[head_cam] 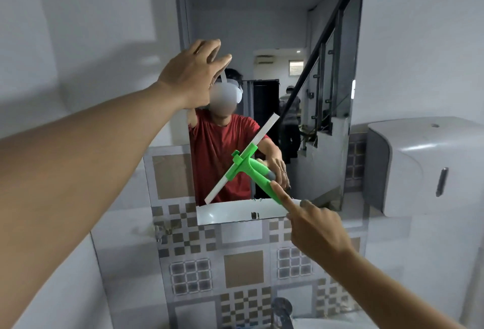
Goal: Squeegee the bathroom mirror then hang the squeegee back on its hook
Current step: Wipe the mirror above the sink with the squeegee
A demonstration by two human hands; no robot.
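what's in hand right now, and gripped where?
The right hand holds the green squeegee by the lower end of its handle, blade tilted against the mirror. The left hand holds nothing; it is raised, fingers spread, at the mirror's left edge.

Head camera – close, facing the mirror point(262, 27) straight on.

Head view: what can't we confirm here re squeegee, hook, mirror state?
- Hook: none visible anywhere in head view.
- Squeegee blade contact with mirror: undecidable from this angle.
- Right hand grip: fingers hide the handle end.
- Water or streaks on glass: too blurred.
- Left hand touching mirror: unclear.
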